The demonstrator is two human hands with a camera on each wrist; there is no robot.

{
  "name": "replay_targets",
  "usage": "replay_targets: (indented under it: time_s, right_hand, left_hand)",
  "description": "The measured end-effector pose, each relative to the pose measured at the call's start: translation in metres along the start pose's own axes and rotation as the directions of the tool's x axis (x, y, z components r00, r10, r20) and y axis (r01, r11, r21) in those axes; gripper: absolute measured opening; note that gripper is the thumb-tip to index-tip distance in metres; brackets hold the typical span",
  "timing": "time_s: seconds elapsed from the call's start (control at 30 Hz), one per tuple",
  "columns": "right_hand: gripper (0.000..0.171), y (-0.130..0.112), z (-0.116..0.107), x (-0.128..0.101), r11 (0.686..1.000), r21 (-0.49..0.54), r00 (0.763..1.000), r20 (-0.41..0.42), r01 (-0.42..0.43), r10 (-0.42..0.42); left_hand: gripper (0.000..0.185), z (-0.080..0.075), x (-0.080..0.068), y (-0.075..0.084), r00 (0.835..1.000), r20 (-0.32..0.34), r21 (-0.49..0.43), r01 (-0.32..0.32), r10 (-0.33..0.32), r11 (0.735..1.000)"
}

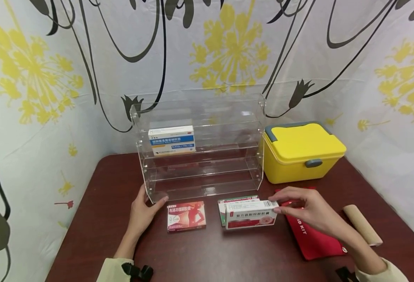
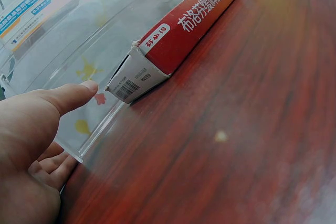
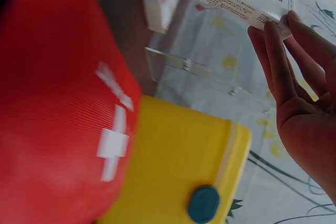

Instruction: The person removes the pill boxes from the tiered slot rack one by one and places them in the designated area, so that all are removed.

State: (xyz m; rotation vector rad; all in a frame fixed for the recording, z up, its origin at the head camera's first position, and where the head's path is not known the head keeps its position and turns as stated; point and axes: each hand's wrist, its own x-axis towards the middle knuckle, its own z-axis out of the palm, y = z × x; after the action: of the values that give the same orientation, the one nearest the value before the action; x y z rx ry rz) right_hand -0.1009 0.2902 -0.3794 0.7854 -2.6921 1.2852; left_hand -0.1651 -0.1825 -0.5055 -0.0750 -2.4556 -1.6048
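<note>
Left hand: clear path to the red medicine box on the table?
Probably yes. The left hand rests at the clear rack's front corner, the red medicine box lies flat just beside it, and only bare table lies between.

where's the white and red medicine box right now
In the head view the white and red medicine box sits centre-right on the table, pinched by the right hand, atop a green-edged box.

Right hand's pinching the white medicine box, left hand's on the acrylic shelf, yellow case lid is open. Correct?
Not quite: the lid of the yellow case is closed, as the head view shows. The rest holds: the right hand pinches the white medicine box, and the left hand rests against the acrylic shelf.
</note>
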Motion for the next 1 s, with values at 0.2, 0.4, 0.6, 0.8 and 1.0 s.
replay_targets:
  time_s: [0.2,0.4,0.6,0.8,1.0]
  right_hand:
    - [0.027,0.008,0.009,-0.016,0.998,0.056,0.998,0.064,-0.020,0.017]
    - [0.027,0.012,0.014,-0.027,0.996,0.060,0.989,0.131,-0.070,0.062]
    - [0.025,0.016,0.016,-0.032,0.995,0.085,0.974,0.224,-0.047,0.027]
    - [0.022,0.020,0.022,-0.031,0.991,0.117,0.951,0.308,-0.058,0.019]
    - [0.023,0.032,0.025,-0.024,0.985,0.116,0.933,0.350,-0.131,0.082]
  left_hand:
    - [0.090,0.000,0.000,0.000,1.000,-0.003,0.010,-0.009,0.009,1.000]
    - [0.088,0.000,0.000,-0.001,1.000,-0.006,0.014,0.000,0.000,1.000]
    - [0.089,0.000,-0.001,-0.002,1.000,-0.001,0.012,-0.010,0.010,1.000]
    - [0.090,-0.001,-0.002,-0.001,1.000,0.006,0.004,-0.010,0.010,1.000]
    - [0.089,0.000,0.000,0.000,1.000,0.002,0.006,-0.008,0.008,1.000]
